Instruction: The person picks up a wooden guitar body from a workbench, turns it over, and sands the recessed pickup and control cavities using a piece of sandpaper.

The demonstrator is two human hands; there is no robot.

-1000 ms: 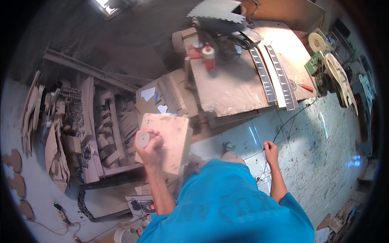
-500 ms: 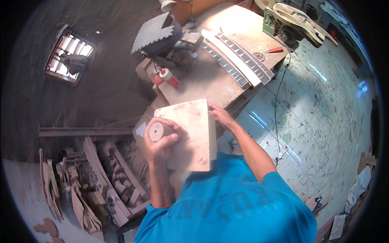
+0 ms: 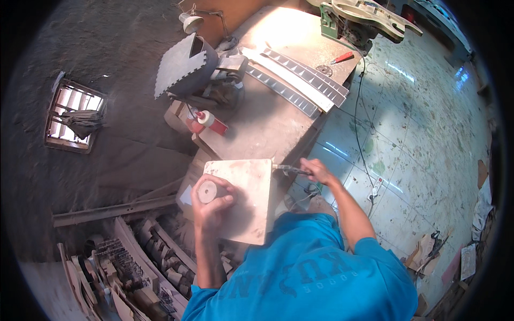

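A pale, dusty square board (image 3: 249,198) with rounded corners is in front of my body. A round wooden knob (image 3: 208,192) with a small hole in its end stands up from its left part. Wrapped round that knob are the fingers and thumb of my left hand (image 3: 206,215). Past the board's right edge, my right hand (image 3: 318,171) is closed on a thin dark handle (image 3: 293,169). The handle's paler far end reaches the board's upper right edge; what it joins there is hidden.
Beyond the board, a dusty workbench (image 3: 251,142) carries a red-and-white bottle (image 3: 212,123), slotted strips (image 3: 284,88), a red-handled tool (image 3: 342,57) and a lamp (image 3: 191,22). Wooden offcuts (image 3: 155,257) fill the lower left. A cable (image 3: 357,123) crosses the tiled floor to a power strip (image 3: 377,184).
My right hand has moved away from the board's edge, and the dark handle now shows in it. My left hand keeps its hold on the knob. The whole view has shifted.
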